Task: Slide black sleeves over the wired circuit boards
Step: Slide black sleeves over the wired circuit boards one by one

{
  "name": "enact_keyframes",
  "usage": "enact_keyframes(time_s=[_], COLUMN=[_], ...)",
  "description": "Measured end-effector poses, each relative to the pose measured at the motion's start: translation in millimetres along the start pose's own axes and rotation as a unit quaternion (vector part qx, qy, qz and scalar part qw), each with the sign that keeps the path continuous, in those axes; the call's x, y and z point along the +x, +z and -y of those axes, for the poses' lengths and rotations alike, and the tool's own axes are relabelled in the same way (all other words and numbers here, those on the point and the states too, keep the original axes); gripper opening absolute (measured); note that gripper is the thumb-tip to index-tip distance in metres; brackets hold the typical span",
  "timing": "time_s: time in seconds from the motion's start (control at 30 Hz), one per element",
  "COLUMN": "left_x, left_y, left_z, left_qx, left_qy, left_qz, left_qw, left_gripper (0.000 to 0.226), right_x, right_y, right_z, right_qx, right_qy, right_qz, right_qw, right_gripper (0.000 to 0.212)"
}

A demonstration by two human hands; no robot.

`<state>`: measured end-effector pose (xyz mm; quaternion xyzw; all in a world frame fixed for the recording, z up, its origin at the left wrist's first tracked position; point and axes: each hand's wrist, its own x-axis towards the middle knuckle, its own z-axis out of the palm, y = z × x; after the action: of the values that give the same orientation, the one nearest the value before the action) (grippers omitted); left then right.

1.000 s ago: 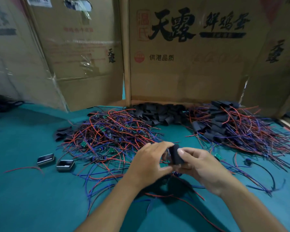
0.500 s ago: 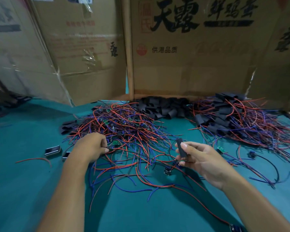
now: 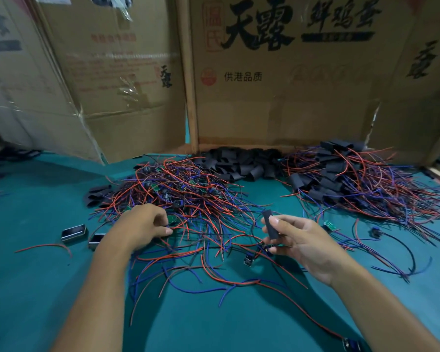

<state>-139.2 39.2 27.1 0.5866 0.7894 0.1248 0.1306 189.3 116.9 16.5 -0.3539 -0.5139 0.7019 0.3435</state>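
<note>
Teal tabletop (image 3: 36, 275) carries tangled wired circuit boards (image 3: 183, 196). Left hand (image 3: 140, 226) pinches 1 green board (image 3: 172, 219) at the pile's near edge; right hand (image 3: 300, 240) pinches a black sleeve (image 3: 270, 224) upright beside it.

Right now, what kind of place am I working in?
Probably a small hand-assembly bench, not a formal factory line: a green table walled by reused cardboard boxes, with a heap of loose black sleeves and a tangle of red-and-blue wired circuit boards awaiting sleeving.
</note>
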Motion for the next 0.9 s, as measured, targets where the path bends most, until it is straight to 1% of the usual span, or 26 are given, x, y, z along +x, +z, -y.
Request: enact_keyframes(time_s=[0.07,0.13,0.2,0.23,0.3,0.37,0.47,0.5,0.53,0.57,0.6,0.67,0.73,0.8,0.83,0.9], left_x=[-2.1,-4.0,-7.1,-9.1,-11.1,-11.3,-12.2,-12.9,-13.7,-15.0,-17.2,-21.3,-22.9,-23.1,-22.9,-22.1], left_y=[-3.6,-7.5,-10.8,-11.5,-11.3,-10.2,-11.6,-11.7,-10.8,-8.7,-6.9,-3.4,0.2,3.1,4.7,8.6], left_z=[-3.8,-10.6,-18.7,-22.1,-28.8,-37.2,-50.0,-54.4,-58.7,-63.0,-67.8,-78.2,-86.6,-94.3,-97.2,-100.8], left_qx=[-0.033,-0.106,-0.208,-0.243,-0.263,-0.284,-0.312,-0.314,-0.327,-0.352,-0.388,-0.482,-0.549,-0.61,-0.633,-0.655], left_qy=[0.045,0.092,0.123,0.135,0.155,0.179,0.197,0.202,0.207,0.21,0.211,0.207,0.201,0.191,0.18,0.152], left_qz=[-0.042,-0.062,-0.047,-0.038,-0.042,-0.099,-0.25,-0.288,-0.306,-0.305,-0.288,-0.224,-0.164,-0.125,-0.123,-0.151], left_qw=[0.998,0.988,0.969,0.96,0.951,0.937,0.895,0.882,0.87,0.859,0.85,0.821,0.795,0.759,0.743,0.725], left_gripper=[0.015,0.015,0.014,0.014,0.011,0.006,0.011,0.013,0.013,0.013,0.013,0.015,0.016,0.015,0.014,0.018], right_x=[0.4,0.9,1.4,1.4,2.1,3.3,5.7,6.5,6.8,7.0,7.1,7.5,7.6,7.4,7.0,6.8], right_y=[-0.8,-1.9,-3.1,-3.3,-3.9,-4.9,-8.1,-9.5,-10.6,-11.1,-11.4,-11.6,-11.0,-10.5,-10.0,-10.0], right_z=[0.5,1.5,2.5,2.9,3.5,4.1,6.5,7.4,8.2,8.7,9.0,8.9,8.1,8.2,8.6,7.8], right_qx=[0.005,0.011,0.014,0.015,0.019,0.034,0.081,0.097,0.108,0.113,0.114,0.113,0.115,0.116,0.114,0.104], right_qy=[-0.003,-0.006,-0.009,-0.011,-0.017,-0.034,-0.087,-0.103,-0.114,-0.12,-0.123,-0.121,-0.116,-0.115,-0.116,-0.118], right_qz=[-0.003,-0.008,-0.013,-0.015,-0.026,-0.044,-0.076,-0.08,-0.081,-0.081,-0.079,-0.077,-0.077,-0.081,-0.083,-0.087], right_qw=[1.0,1.0,1.0,1.0,0.999,0.998,0.99,0.987,0.984,0.983,0.983,0.983,0.984,0.983,0.983,0.984], right_gripper=[0.038,0.044,0.048,0.049,0.048,0.046,0.044,0.043,0.043,0.042,0.042,0.04,0.04,0.043,0.043,0.041])
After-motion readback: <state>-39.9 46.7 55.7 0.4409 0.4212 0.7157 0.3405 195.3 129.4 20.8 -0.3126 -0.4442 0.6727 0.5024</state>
